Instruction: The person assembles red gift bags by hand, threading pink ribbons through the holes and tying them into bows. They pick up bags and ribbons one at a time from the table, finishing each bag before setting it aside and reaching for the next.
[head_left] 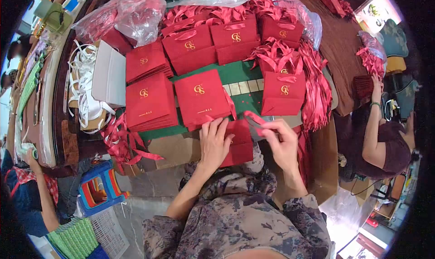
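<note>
Just in front of my lap is a red paper gift bag (239, 151), its upper part folded over at the table edge. My left hand (214, 143) grips its left side, with the thumb resting across the front. Off the bag's upper right corner, my right hand (282, 139) pinches a red ribbon (253, 118) between thumb and fingers. Directly beyond my left hand lies a flat stack of red bags (202, 95) with gold lettering. Another stack (149, 102) lies to its left.
Finished-looking bags with ribbon handles (235, 39) stand along the back. Loose red ribbons (317, 93) hang at the right. A box of white ribbons (84, 84) stands left, and plastic wrap (140, 14) lies behind. Other people's arms (374, 139) show at the right and left edges.
</note>
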Available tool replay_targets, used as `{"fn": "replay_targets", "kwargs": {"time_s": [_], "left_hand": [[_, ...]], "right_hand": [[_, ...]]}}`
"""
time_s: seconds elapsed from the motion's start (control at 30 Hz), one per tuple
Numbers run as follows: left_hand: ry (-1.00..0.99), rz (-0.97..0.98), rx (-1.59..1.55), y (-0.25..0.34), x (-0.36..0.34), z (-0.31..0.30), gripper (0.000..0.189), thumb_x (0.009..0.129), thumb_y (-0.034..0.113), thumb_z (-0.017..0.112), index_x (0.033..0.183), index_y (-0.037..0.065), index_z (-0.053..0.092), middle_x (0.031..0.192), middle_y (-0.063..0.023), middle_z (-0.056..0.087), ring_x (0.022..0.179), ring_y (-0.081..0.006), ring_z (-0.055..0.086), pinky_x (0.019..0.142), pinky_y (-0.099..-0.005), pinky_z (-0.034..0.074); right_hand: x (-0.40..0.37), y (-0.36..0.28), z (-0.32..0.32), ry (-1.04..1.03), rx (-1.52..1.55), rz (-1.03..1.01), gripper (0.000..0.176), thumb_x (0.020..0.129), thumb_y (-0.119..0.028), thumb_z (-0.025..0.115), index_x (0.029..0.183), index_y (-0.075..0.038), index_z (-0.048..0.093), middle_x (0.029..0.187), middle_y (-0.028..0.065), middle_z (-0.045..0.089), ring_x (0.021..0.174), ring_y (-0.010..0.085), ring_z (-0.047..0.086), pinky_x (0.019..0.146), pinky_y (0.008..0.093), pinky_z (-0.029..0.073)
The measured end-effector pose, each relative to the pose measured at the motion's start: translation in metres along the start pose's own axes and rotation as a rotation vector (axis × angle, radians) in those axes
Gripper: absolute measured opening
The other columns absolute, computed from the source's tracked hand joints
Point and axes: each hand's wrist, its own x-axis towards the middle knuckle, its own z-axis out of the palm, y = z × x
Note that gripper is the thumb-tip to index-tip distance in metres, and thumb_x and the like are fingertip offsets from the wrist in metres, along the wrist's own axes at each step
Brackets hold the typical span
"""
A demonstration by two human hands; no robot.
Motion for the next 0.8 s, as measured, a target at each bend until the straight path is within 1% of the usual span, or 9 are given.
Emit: {"fn": "replay_targets", "kwargs": {"time_s": [0.1, 0.2, 0.27, 0.53, 0.67, 0.7, 0.73, 0.77, 0.8], "left_hand": [[-0.061, 0.010, 0.109, 0.000, 0.005, -0.001, 0.051, 0.077, 0.018, 0.079, 0.124, 0.005, 0.064, 0.120, -0.0109, 0.058, 0.112, -0.0325, 0.049, 0.094, -0.0458, 0.041], [-0.091, -0.008, 0.124, 0.002, 0.007, -0.003, 0.049, 0.076, 0.019, 0.080, 0.120, 0.006, 0.064, 0.117, -0.0104, 0.058, 0.110, -0.0320, 0.049, 0.093, -0.0462, 0.039], [-0.093, -0.027, 0.112, 0.006, 0.008, -0.007, 0.046, 0.076, 0.019, 0.080, 0.118, 0.007, 0.064, 0.114, -0.0105, 0.059, 0.109, -0.0321, 0.050, 0.092, -0.0465, 0.039], [-0.110, -0.097, -0.030, 0.005, 0.009, -0.020, 0.027, 0.080, 0.015, 0.076, 0.105, 0.010, 0.066, 0.094, -0.0072, 0.069, 0.092, -0.0288, 0.057, 0.085, -0.0416, 0.037], [-0.161, -0.192, -0.163, -0.003, 0.009, -0.024, 0.021, 0.083, 0.014, 0.073, 0.104, 0.011, 0.069, 0.095, -0.0068, 0.071, 0.090, -0.0280, 0.059, 0.086, -0.0408, 0.037], [-0.180, -0.200, -0.163, -0.004, 0.010, -0.026, 0.021, 0.083, 0.012, 0.073, 0.103, 0.008, 0.069, 0.097, -0.0086, 0.072, 0.091, -0.0283, 0.062, 0.086, -0.0412, 0.042], [-0.199, -0.206, -0.163, -0.005, 0.011, -0.027, 0.020, 0.083, 0.011, 0.074, 0.102, 0.005, 0.070, 0.099, -0.0105, 0.072, 0.092, -0.0287, 0.066, 0.087, -0.0417, 0.046], [-0.199, -0.207, -0.164, -0.007, 0.010, -0.026, 0.020, 0.083, 0.011, 0.074, 0.102, 0.005, 0.070, 0.099, -0.0105, 0.072, 0.092, -0.0287, 0.066, 0.087, -0.0417, 0.046], [-0.199, -0.242, -0.262, -0.010, 0.009, -0.024, 0.020, 0.084, 0.008, 0.073, 0.104, 0.003, 0.069, 0.098, -0.0122, 0.072, 0.093, -0.0274, 0.069, 0.087, -0.0397, 0.050]], "right_hand": [[0.000, 0.017, 0.019, -0.126, -0.199, -0.052, 0.015, 0.090, 0.001, 0.066, 0.104, -0.001, 0.069, 0.094, 0.0125, 0.068, 0.089, 0.0253, 0.067, 0.076, 0.0318, 0.052], [-0.003, 0.047, 0.043, -0.114, -0.239, -0.091, 0.015, 0.089, 0.000, 0.068, 0.103, -0.001, 0.069, 0.094, 0.0137, 0.068, 0.088, 0.0286, 0.068, 0.074, 0.0347, 0.053], [-0.004, 0.057, 0.052, -0.085, -0.314, -0.092, 0.012, 0.088, -0.003, 0.070, 0.099, -0.002, 0.068, 0.089, 0.0146, 0.064, 0.084, 0.0345, 0.065, 0.073, 0.0403, 0.052], [-0.007, 0.045, 0.053, -0.095, -0.284, -0.037, 0.013, 0.086, -0.004, 0.072, 0.099, -0.003, 0.069, 0.091, 0.0148, 0.065, 0.083, 0.0342, 0.065, 0.071, 0.0394, 0.052], [-0.008, 0.041, 0.056, -0.049, -0.264, -0.046, 0.013, 0.085, -0.002, 0.072, 0.098, -0.003, 0.068, 0.090, 0.0140, 0.065, 0.080, 0.0330, 0.066, 0.068, 0.0392, 0.052], [-0.009, 0.042, 0.056, -0.051, -0.264, -0.045, 0.013, 0.085, -0.002, 0.072, 0.098, -0.003, 0.068, 0.090, 0.0140, 0.065, 0.080, 0.0330, 0.066, 0.068, 0.0392, 0.052], [-0.009, 0.043, 0.057, -0.037, -0.280, -0.088, 0.013, 0.086, -0.002, 0.073, 0.099, -0.003, 0.069, 0.089, 0.0128, 0.066, 0.076, 0.0278, 0.066, 0.065, 0.0356, 0.052], [-0.009, 0.044, 0.058, -0.023, -0.296, -0.131, 0.013, 0.086, -0.002, 0.074, 0.099, -0.004, 0.071, 0.089, 0.0116, 0.066, 0.072, 0.0227, 0.066, 0.062, 0.0319, 0.051], [-0.009, 0.043, 0.058, -0.024, -0.296, -0.131, 0.013, 0.086, -0.002, 0.074, 0.099, -0.004, 0.071, 0.089, 0.0116, 0.066, 0.072, 0.0227, 0.066, 0.062, 0.0319, 0.051]]}}
